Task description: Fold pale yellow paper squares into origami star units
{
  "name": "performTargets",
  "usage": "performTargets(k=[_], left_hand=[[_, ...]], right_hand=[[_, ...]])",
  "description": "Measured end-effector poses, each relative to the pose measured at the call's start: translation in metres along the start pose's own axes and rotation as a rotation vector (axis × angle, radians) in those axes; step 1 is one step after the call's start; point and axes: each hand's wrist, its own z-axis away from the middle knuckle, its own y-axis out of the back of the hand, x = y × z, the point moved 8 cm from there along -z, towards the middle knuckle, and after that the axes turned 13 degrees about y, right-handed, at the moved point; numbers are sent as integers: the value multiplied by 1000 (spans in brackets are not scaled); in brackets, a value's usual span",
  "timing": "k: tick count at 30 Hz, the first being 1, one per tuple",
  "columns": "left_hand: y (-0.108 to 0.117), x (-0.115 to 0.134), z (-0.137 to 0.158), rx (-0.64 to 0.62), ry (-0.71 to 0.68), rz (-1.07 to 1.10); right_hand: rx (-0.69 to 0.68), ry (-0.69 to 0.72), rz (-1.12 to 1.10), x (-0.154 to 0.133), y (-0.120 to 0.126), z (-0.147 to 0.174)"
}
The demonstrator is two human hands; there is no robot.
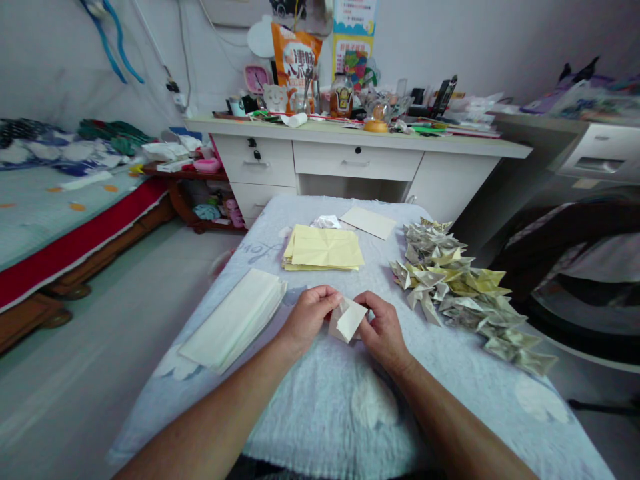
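Between my two hands is a small piece of folded cream paper (pixel 349 320), partly opened into angled flaps. My left hand (pixel 313 313) pinches its left edge between thumb and fingers. On the other side my right hand (pixel 384 331) grips the right edge, its fingertips partly hidden behind the paper. Just beyond lies a stack of yellow paper sheets (pixel 325 247) with crease lines on the top one. A bundle of long, pale folded paper (pixel 235 320) rests to the left. Many pointed folded paper pieces (pixel 460 280) are heaped along the right side.
A pale blue cloth (pixel 300 413) covers the table. Near its far end are a cream sheet (pixel 369 222) and a crumpled white wrapper (pixel 326 221). Behind stands a white desk (pixel 357 157) crowded with jars and papers. A bed (pixel 75 207) is at left, a washing machine (pixel 590 200) at right.
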Motion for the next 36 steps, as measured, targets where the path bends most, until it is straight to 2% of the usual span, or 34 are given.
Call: performTargets(k=[9,16,19,23,28,31,34,36], left_hand=[[4,-2,-4,38,13,-79],[5,5,-3,64,-15,-66],[0,9,3,-3,-22,-120],[-7,7,5,-61,-87,-249],[-5,4,0,17,-140,-365],[0,13,6,93,-211,-403],[-2,23,16,90,-287,-411],[-7,31,24,93,-386,-472]], right_hand=[[-39,2,12,-3,-3,1],[-28,-164,49,17,-6,4],[11,-230,24,26,-4,6],[22,-254,10,29,-3,7],[-10,-229,0,27,-6,5],[13,-267,-3,32,-4,7],[30,-309,16,38,0,8],[29,-315,43,38,2,8]])
